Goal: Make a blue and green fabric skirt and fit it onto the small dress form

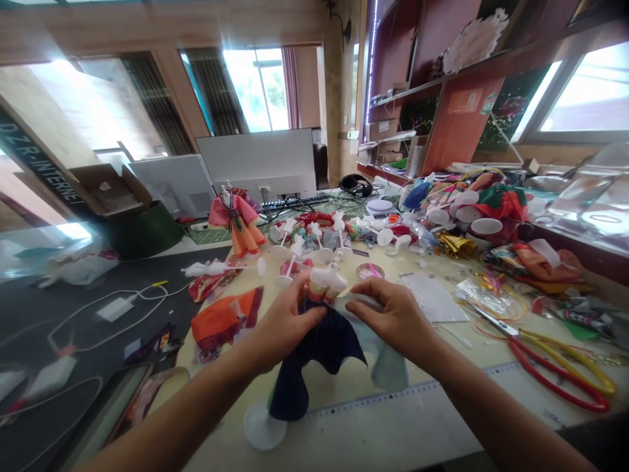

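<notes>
My left hand (289,318) grips a small white doll mannequin (327,280) around its waist, thumb pressed on the dark navy skirt (324,341) that hangs from it. The mannequin tilts away from me, its round white base (265,426) at the near end. On its right side a pale, sheer cloth (389,364) hangs down. My right hand (386,311) is closed beside the waist, thumb and fingers pinching the upper part of this cloth. The hand hides some of the pinched edge.
Large scissors (550,360) with red and yellow handles lie at right. A printed ruler strip (373,400) crosses the near table. A dressed doll form (236,219) stands at back left, near an orange cloth (226,318). Several white mannequins (339,229) and fabric piles (491,203) lie behind.
</notes>
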The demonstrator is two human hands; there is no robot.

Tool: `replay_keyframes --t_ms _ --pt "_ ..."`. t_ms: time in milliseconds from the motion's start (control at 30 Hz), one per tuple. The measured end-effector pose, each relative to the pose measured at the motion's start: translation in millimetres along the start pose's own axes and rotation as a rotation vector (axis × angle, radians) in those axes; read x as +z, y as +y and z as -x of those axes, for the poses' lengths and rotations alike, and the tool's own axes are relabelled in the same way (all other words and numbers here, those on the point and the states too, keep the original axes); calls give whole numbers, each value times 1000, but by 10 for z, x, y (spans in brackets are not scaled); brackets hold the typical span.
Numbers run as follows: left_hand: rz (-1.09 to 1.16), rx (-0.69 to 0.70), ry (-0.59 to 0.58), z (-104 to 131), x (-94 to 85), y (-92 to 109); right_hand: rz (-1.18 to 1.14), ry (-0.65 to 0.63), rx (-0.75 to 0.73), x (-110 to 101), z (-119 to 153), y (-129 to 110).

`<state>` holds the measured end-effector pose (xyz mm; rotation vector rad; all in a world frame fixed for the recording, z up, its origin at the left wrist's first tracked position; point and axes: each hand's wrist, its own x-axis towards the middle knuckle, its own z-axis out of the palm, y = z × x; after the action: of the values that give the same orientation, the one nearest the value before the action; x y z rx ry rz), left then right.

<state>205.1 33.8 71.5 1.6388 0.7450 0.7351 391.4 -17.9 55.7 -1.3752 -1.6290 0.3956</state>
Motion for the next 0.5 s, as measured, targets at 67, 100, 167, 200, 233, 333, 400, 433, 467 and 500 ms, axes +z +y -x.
replay_keyframes --t_ms 67,100,167,200,233,333,400,433,467,500 --pt "-51 27 12 4 1 -11 32 -34 39 -25 -14 4" --pt "-80 37 18 8 2 -19 32 -50 54 -31 -15 10" --pt "-140 42 35 20 5 -31 11 -59 64 -34 -9 27" --pt "-170 36 45 26 8 -34 -2 -53 54 -30 -2 37" --pt "-197 30 56 31 13 -34 -18 -45 35 -22 7 47" --pt "-244 21 93 40 43 -33 -65 -15 -44 31 55 71" --pt "-260 11 108 39 74 -39 -83 19 -81 93 102 81" --pt "-267 5 109 36 90 -44 -87 48 -101 130 129 85" --pt "-277 -2 104 33 106 -50 -88 82 -123 167 156 89" --pt "-288 -7 97 30 119 -56 -89 114 -143 204 184 93"
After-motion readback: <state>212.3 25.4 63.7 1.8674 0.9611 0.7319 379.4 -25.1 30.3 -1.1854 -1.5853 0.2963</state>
